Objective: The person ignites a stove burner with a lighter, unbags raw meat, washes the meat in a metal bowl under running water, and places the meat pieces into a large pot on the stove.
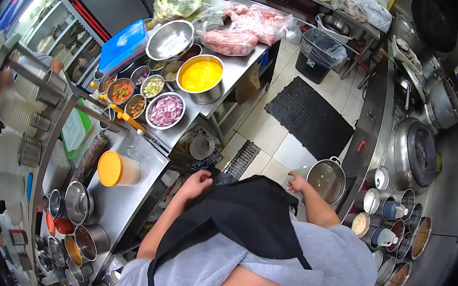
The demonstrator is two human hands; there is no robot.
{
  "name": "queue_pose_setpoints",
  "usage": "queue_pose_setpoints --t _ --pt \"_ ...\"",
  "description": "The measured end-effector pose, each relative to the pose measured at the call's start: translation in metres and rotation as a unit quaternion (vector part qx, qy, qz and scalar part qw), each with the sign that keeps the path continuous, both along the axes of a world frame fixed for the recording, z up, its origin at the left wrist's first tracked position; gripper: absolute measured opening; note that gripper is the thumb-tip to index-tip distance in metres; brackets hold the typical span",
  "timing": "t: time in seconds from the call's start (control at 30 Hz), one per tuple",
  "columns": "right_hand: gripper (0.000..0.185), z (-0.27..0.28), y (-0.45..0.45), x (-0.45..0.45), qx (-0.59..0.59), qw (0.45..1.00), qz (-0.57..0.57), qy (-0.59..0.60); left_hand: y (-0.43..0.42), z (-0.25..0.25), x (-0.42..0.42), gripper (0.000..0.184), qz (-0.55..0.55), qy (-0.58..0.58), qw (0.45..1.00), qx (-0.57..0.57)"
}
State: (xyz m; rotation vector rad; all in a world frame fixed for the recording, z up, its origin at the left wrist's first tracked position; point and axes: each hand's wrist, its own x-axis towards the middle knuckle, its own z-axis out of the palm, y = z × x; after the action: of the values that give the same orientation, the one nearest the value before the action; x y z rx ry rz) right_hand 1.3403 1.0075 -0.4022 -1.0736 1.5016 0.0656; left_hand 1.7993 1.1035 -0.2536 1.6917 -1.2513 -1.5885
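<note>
Seen from above, a person in a grey shirt and black apron (244, 216) stands between a steel bench (153, 160) on the left and a dark-fronted counter (373, 121) on the right. The left hand (197, 184) hangs just off the bench's aisle edge, fingers loosely bent; whether they pinch anything cannot be told. The right hand (297, 182) is near the left side of a large metal pot (343, 175), its fingers curled; a small pale-green thing shows at the fingertips, too small to tell whether it is gripped. The pot, holding cloudy liquid, sits just beside the counter's aisle edge. Along the bench's aisle edge are an orange-lidded tub (109, 168), a bowl of chopped purple onion (166, 109) and a deep steel pan (206, 95) of bright yellow liquid; bagged raw meat (254, 27) lies at the bench's far end. Ahead, a black mat (308, 117) covers part of the tiled floor.
</note>
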Motion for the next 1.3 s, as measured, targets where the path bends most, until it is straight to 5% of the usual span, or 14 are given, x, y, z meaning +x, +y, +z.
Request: queue_pose_setpoints --t 0.2,0.33,0.53,0.63,0.7,0.8,0.9,0.97,1.03,1.13,1.3 --pt "0.048 0.006 -0.016 -0.069 -0.038 0.997 -0.065 0.004 -0.153 0.039 -0.063 0.039 -0.126 -0.143 0.976 -0.104" --pt "0.045 0.016 -0.044 -0.100 -0.082 0.986 -0.136 -0.048 -0.227 0.079 -0.090 0.034 -0.096 0.004 0.994 -0.045" --pt "0.041 0.040 -0.097 -0.074 -0.079 0.979 -0.175 -0.073 -0.316 0.162 -0.068 0.039 -0.051 0.001 0.987 -0.150" --pt "0.042 0.025 -0.122 -0.056 -0.089 0.983 -0.131 -0.087 -0.367 0.174 -0.047 0.039 -0.019 0.000 0.984 -0.176" --pt "0.038 -0.012 -0.143 -0.051 -0.138 0.984 0.003 -0.116 -0.407 0.185 -0.041 0.039 -0.024 0.004 0.981 -0.193" --pt "0.038 0.002 -0.195 -0.053 -0.125 0.985 0.017 -0.119 -0.475 0.202 -0.042 0.039 -0.055 -0.017 0.966 -0.254" --pt "0.038 0.026 -0.270 -0.043 -0.110 0.984 0.038 -0.131 -0.554 0.198 -0.044 0.039 -0.108 -0.021 0.953 -0.281" --pt "0.039 0.021 -0.327 -0.057 -0.334 0.925 0.182 0.018 -0.611 0.186 -0.053 0.042 -0.119 0.000 0.960 -0.252" --pt "0.043 0.073 -0.393 -0.040 -0.127 0.992 0.008 -0.006 -0.669 0.164 -0.065 0.056 -0.087 -0.059 0.966 -0.237" --pt "0.040 0.090 -0.486 -0.036 -0.184 0.981 0.055 0.013 -0.761 0.095 -0.086 0.077 0.040 -0.090 0.968 -0.232" --pt "0.039 0.156 -0.593 0.010 -0.182 0.960 -0.127 -0.171 -0.823 0.054 -0.136 0.082 0.178 -0.269 0.901 -0.290"
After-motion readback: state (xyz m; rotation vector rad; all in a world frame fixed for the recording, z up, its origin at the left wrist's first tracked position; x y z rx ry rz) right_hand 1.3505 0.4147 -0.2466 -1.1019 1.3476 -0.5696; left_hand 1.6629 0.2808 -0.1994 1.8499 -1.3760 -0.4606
